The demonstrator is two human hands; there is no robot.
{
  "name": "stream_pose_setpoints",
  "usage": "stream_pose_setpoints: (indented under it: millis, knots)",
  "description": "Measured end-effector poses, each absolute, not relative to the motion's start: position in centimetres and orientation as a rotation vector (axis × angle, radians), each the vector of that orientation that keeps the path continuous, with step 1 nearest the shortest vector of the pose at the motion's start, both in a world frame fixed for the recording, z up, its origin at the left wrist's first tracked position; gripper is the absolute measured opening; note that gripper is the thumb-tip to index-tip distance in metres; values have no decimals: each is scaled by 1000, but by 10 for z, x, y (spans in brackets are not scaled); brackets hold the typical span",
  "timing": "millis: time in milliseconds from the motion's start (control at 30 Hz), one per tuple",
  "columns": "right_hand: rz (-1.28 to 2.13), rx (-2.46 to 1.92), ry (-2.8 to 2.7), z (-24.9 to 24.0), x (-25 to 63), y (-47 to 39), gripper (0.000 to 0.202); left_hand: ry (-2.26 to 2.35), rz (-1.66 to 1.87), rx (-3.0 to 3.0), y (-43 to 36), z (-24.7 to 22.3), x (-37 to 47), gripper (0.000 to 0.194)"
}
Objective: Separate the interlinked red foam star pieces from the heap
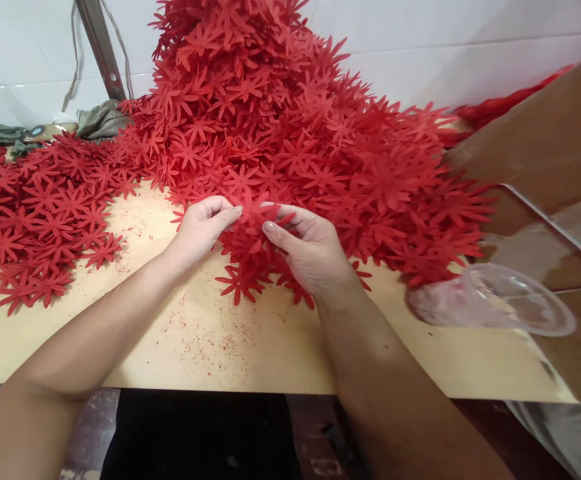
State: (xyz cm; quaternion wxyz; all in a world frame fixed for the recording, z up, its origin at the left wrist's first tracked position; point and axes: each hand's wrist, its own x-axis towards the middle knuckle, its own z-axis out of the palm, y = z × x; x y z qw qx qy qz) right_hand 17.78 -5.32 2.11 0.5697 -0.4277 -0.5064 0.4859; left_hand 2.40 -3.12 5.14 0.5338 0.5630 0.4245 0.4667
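Observation:
A red fabric flower (251, 217) with narrow petals is held up between my two hands, just in front of a tall heap of similar red flowers (300, 157). Thumb and fingers of my left hand (208, 223) pinch a petal on its left side. On the right side, my right hand (303, 240) grips the flower between thumb and forefinger, its other fingers curled behind. Below the hands, a few loose flowers (242, 283) lie on the wooden tabletop (280, 353).
Another spread of red flowers (35, 207) covers the table's left. At right lie a clear plastic tub (520, 300) and a cardboard box (545, 147). Grey-green cloth (101, 120) rests by a metal bracket (101, 50) at the back wall. Red crumbs dot the tabletop.

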Motion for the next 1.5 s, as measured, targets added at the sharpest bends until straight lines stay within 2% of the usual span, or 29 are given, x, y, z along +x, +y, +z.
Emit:
stream_pose_setpoints:
  millis: [200,333,633,833,967,1233,1333,1500]
  knots:
    - [1068,-1002,-1214,21,176,-53,20,979,1024,1328,-32,47,28,20]
    - [1031,-1032,-1240,21,177,-52,21,1037,1006,1384,-31,47,27,27]
    - [1000,-988,-1161,27,183,-58,25,1155,1095,1334,-34,52,27,27]
    - [1043,-1012,-1220,30,179,-59,37,1094,1051,1368,-35,49,30,37]
    - [1120,-990,-1267,30,177,-59,25,981,1025,1299,-38,47,32,40]
    - [881,-1030,-1107,28,193,-55,16,970,1074,1257,-30,49,25,31]
    - [855,-1005,-987,28,197,-51,8,1041,1169,1233,-20,47,20,21]
    - [861,-1072,-1061,22,195,-48,18,1138,1209,1378,-11,37,16,10]
